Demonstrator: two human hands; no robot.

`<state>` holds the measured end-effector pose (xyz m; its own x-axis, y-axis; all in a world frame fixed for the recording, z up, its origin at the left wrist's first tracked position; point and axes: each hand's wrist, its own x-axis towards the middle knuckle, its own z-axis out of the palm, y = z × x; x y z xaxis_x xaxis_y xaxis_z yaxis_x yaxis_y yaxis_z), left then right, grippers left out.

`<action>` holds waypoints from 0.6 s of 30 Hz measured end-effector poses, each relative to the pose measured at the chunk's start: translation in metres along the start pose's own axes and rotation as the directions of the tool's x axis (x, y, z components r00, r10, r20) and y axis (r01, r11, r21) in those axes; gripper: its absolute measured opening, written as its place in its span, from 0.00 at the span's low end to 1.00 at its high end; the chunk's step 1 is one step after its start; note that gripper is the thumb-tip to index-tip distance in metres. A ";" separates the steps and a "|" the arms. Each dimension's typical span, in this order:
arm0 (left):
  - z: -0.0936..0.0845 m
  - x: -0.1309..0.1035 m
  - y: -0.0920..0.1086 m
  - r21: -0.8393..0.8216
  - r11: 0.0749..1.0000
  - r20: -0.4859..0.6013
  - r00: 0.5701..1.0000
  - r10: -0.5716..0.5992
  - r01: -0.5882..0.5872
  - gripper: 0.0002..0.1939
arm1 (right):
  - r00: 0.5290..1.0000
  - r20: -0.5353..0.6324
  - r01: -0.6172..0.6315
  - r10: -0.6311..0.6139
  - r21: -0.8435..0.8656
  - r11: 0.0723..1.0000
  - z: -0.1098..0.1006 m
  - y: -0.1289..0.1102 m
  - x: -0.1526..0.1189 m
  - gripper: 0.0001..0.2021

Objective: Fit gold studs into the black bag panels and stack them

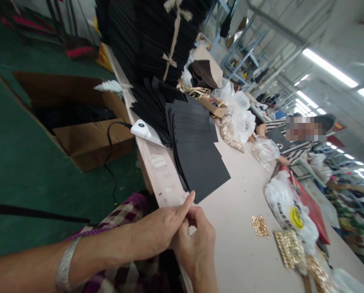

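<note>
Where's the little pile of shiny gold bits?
In the head view, the pile of gold bits lies on the tabletop, right of the right hand, just left of the gold-filled packet and near the white plastic bag.

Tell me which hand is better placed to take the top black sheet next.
Probably the left hand: its thumb tip lies at the near corner of the black sheets, though contact is unclear. The right hand is curled beside it, fingers slightly farther from that corner.

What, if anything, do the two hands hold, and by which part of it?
It cannot be told. The left hand and right hand meet beside the near corner of the black sheets, and could hide something small.
</note>
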<state>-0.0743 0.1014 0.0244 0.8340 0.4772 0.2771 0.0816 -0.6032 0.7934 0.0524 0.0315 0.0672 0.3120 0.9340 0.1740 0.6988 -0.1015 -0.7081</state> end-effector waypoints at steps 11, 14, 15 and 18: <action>-0.043 0.026 -0.014 -0.571 0.769 -0.216 0.852 -0.476 0.285 0.28 | 0.996 0.025 0.090 -0.090 -0.003 0.996 0.003 0.024 0.097 0.10; -0.052 0.029 -0.013 -0.755 0.550 -0.117 0.751 -0.650 0.358 0.28 | 0.988 0.028 0.152 -0.152 -0.337 0.929 0.000 0.047 0.129 0.11; -0.054 0.029 -0.012 -0.775 0.507 -0.098 0.720 -0.687 0.378 0.29 | 0.983 0.064 0.182 -0.171 -0.414 0.892 -0.001 0.053 0.134 0.12; -0.055 0.024 -0.010 -0.795 0.446 -0.078 0.659 -0.748 0.412 0.34 | 0.965 0.144 0.263 -0.221 -0.471 0.842 -0.004 0.062 0.119 0.13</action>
<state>-0.0852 0.1545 0.0530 0.4458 0.8157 -0.3687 -0.0542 0.4358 0.8984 0.1359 0.1353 0.0470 0.0539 0.9728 0.2252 0.9737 -0.0013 -0.2277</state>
